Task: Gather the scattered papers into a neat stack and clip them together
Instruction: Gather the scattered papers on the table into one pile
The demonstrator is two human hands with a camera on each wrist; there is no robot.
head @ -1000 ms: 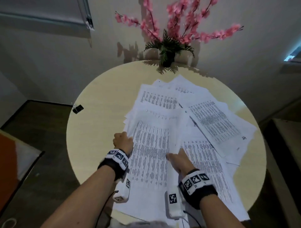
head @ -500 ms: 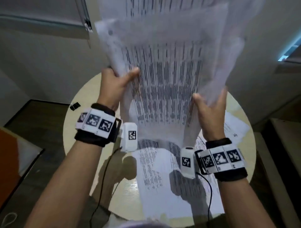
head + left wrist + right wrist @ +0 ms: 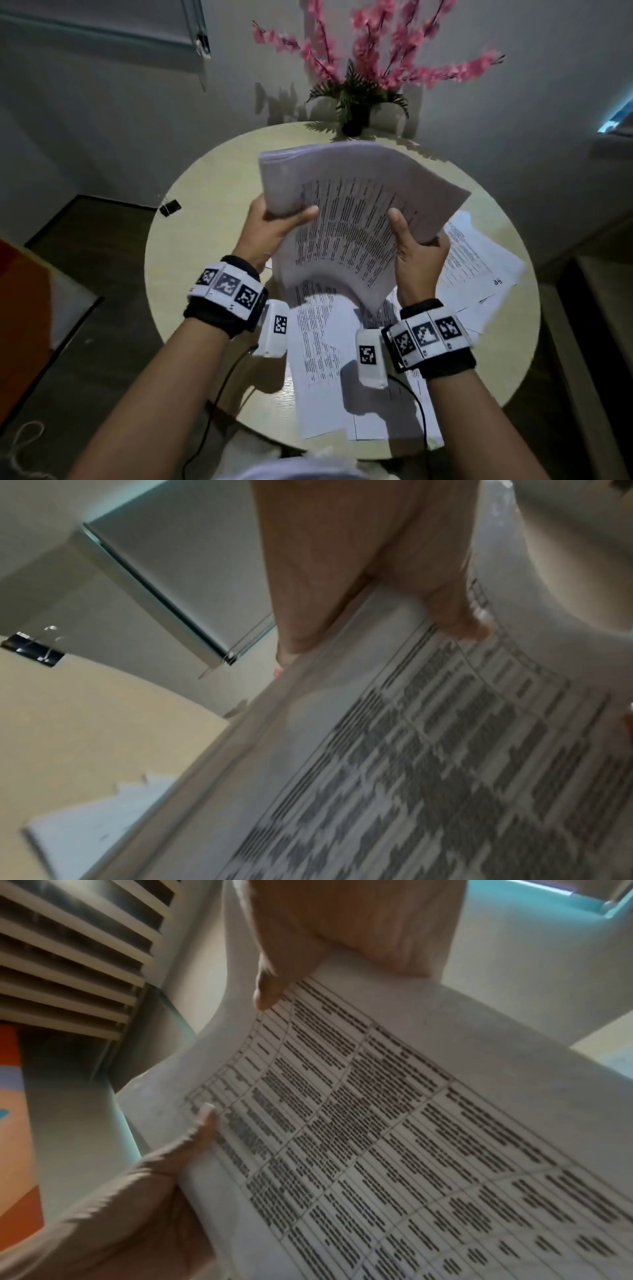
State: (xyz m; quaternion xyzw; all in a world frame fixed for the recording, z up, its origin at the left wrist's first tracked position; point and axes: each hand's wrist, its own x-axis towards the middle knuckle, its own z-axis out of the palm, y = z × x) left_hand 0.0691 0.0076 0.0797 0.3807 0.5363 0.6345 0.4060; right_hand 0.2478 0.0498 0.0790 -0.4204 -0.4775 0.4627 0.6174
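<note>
Both hands hold a thick bundle of printed papers [image 3: 359, 219] above the round table [image 3: 205, 192]; the bundle bows upward in the middle. My left hand [image 3: 274, 222] grips its left edge, thumb on the top sheet. My right hand [image 3: 416, 250] grips its right edge, thumb on top too. The left wrist view has the thumb pressing the printed sheet [image 3: 445, 750], and the right wrist view has both thumbs on the page [image 3: 394, 1123]. Several loose sheets [image 3: 322, 359] still lie on the table under and right of the bundle. A black binder clip [image 3: 170, 207] sits at the table's left edge.
A dark vase of pink blossoms [image 3: 356, 113] stands at the table's far edge, against the wall. Bare tabletop shows on the left side, between the clip and the papers. Cables hang from both wrist cameras over the near edge.
A second ago both hands pressed on papers spread flat on the table. They lifted a bundle high and upright, and now it has come down lower, tilted flatter over the table.
</note>
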